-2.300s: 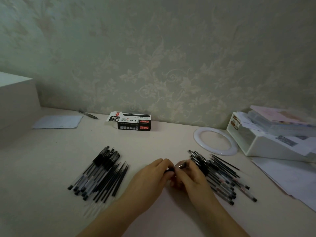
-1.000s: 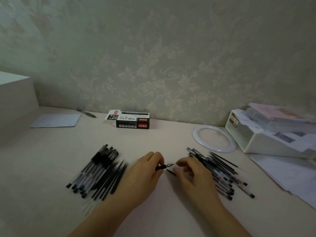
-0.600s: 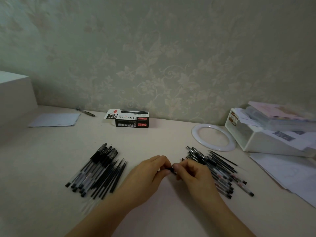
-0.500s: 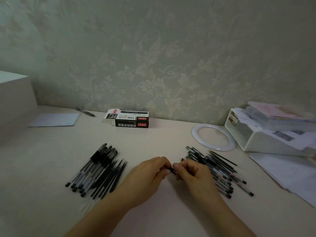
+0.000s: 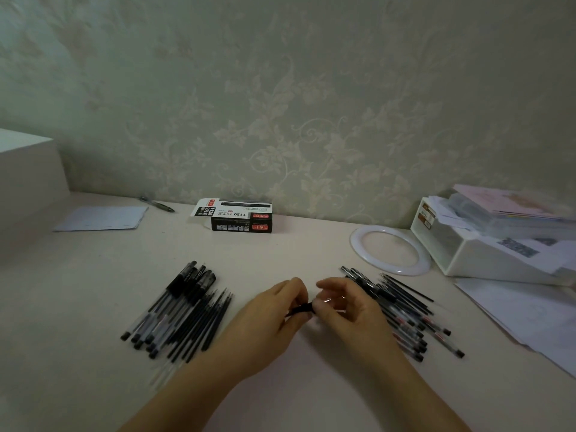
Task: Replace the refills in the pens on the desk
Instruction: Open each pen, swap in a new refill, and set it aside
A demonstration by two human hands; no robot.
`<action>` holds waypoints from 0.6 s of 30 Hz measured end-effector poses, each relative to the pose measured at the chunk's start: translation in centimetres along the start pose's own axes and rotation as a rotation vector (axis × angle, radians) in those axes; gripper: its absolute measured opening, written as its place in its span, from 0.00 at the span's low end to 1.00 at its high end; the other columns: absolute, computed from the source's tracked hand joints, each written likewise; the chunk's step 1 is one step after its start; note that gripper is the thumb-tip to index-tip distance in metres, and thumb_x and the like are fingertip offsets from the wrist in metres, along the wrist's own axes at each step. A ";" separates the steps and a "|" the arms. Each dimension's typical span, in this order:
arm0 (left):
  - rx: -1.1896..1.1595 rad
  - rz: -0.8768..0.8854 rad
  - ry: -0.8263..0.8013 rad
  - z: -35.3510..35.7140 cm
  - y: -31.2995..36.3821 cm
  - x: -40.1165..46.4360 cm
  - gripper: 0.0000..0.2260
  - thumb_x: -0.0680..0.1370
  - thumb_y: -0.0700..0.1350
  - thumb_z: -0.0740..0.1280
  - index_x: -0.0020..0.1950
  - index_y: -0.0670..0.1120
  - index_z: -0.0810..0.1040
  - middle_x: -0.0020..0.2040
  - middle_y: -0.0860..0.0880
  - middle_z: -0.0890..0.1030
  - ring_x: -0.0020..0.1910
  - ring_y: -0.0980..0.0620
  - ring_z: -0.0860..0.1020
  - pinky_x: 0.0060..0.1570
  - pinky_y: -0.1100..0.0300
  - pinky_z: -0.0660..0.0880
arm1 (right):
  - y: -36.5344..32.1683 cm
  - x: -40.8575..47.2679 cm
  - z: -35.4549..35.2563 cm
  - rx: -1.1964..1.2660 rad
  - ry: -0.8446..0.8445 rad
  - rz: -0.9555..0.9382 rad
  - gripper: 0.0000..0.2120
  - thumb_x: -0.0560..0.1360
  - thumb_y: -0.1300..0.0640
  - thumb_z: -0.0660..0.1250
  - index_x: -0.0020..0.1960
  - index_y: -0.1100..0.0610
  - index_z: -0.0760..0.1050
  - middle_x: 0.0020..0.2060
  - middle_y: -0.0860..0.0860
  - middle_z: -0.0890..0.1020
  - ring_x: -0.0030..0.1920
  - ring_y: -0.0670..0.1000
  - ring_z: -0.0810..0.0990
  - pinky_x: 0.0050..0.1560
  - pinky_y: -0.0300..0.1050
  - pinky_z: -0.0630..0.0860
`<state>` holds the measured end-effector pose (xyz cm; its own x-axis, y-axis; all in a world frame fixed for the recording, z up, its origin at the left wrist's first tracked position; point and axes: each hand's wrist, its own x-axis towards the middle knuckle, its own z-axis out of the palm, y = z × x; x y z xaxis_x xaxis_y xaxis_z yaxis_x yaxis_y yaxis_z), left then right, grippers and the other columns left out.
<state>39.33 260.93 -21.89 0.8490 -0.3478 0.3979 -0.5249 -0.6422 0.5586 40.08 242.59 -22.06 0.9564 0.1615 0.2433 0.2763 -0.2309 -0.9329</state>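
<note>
My left hand (image 5: 271,319) and my right hand (image 5: 349,310) meet over the middle of the desk, both pinching one black pen (image 5: 300,308). Only a short dark piece of it shows between the fingertips, with a glint of metal by my right fingers. A pile of black pens and thin refills (image 5: 180,310) lies to the left of my left hand. A second pile of pens and refills (image 5: 405,310) lies to the right, partly hidden behind my right hand.
A black pen box (image 5: 240,215) stands at the back by the wall. A white ring (image 5: 389,251), a white organiser with papers (image 5: 486,251) and loose sheets (image 5: 523,319) sit to the right. A notepad (image 5: 99,218) and a lone pen (image 5: 157,204) lie back left.
About a second ago my hands were apart, the left holding a pen piece with a metal tip. They have come together and now hold the pen between them.
</note>
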 end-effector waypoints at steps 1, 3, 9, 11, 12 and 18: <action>0.002 0.008 0.007 0.0 0.0 0.0 0.05 0.80 0.51 0.63 0.47 0.56 0.67 0.45 0.58 0.75 0.42 0.58 0.74 0.39 0.61 0.72 | 0.2 0.1 0.0 -0.005 0.014 0.002 0.04 0.74 0.53 0.72 0.48 0.45 0.80 0.43 0.45 0.83 0.43 0.44 0.82 0.45 0.35 0.77; 0.012 0.014 0.015 0.1 0.0 0.0 0.04 0.80 0.52 0.62 0.48 0.55 0.69 0.45 0.58 0.75 0.42 0.59 0.74 0.40 0.61 0.72 | 0.4 0.0 0.0 0.011 0.018 0.005 0.04 0.75 0.52 0.71 0.42 0.48 0.80 0.37 0.48 0.83 0.39 0.44 0.81 0.42 0.37 0.76; 0.035 0.011 0.038 0.2 -0.3 0.0 0.06 0.82 0.53 0.58 0.49 0.54 0.73 0.44 0.57 0.76 0.42 0.58 0.73 0.41 0.59 0.71 | 0.3 0.3 -0.3 0.038 -0.045 -0.013 0.11 0.76 0.61 0.70 0.47 0.44 0.82 0.43 0.47 0.85 0.44 0.46 0.83 0.46 0.37 0.79; 0.026 0.012 0.035 0.2 -0.3 0.0 0.07 0.82 0.52 0.58 0.49 0.54 0.73 0.44 0.57 0.76 0.42 0.58 0.73 0.41 0.61 0.71 | 0.3 0.3 -0.2 0.031 -0.031 -0.003 0.08 0.75 0.55 0.72 0.49 0.43 0.81 0.44 0.45 0.84 0.44 0.45 0.83 0.46 0.36 0.78; 0.021 0.014 0.029 0.3 -0.2 0.0 0.07 0.82 0.52 0.58 0.50 0.54 0.74 0.45 0.57 0.76 0.43 0.58 0.73 0.41 0.61 0.71 | 0.2 0.2 -0.1 0.035 -0.008 0.011 0.05 0.73 0.50 0.72 0.48 0.42 0.80 0.44 0.45 0.84 0.44 0.45 0.83 0.46 0.36 0.78; -0.002 -0.010 0.009 0.4 0.0 0.0 0.07 0.82 0.52 0.58 0.52 0.54 0.74 0.45 0.58 0.77 0.44 0.59 0.74 0.44 0.57 0.73 | 0.4 0.3 -0.1 0.063 -0.005 0.018 0.08 0.76 0.59 0.71 0.43 0.47 0.82 0.39 0.50 0.85 0.43 0.48 0.83 0.48 0.45 0.79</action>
<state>39.33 260.67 -22.22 0.8536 -0.3350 0.3989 -0.5164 -0.6444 0.5640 40.49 242.40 -22.36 0.9606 0.1627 0.2252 0.2524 -0.1728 -0.9521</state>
